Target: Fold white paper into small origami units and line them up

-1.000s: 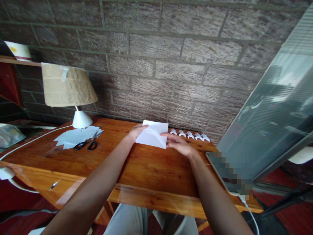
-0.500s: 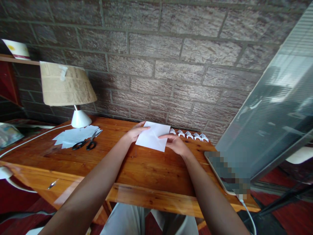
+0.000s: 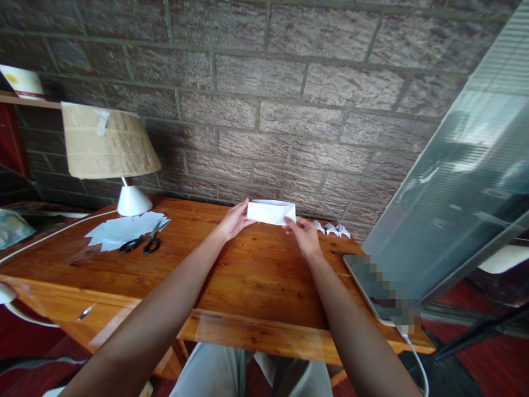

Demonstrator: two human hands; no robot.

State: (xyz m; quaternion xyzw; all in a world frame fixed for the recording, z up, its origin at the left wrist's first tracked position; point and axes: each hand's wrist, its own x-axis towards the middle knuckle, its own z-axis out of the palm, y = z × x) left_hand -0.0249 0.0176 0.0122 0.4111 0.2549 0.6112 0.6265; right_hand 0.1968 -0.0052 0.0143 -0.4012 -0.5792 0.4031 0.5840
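A white sheet of paper (image 3: 270, 212), now folded into a narrow strip, is held up off the wooden table (image 3: 256, 275) near the brick wall. My left hand (image 3: 234, 220) pinches its left end and my right hand (image 3: 305, 234) pinches its right end. Just right of my right hand, several small white folded paper pieces (image 3: 333, 229) stand in a row on the table.
A pile of white paper sheets (image 3: 119, 230) with black scissors (image 3: 138, 244) on it lies at the left, beside a lamp (image 3: 109, 151) with a white cord. A tablet (image 3: 378, 289) with a cable lies at the right edge, under a slanted glass panel (image 3: 458, 182).
The sheet lay flatter and wider between my hands; both hands have lifted it and folded it into a narrow strip, moving slightly away from me.
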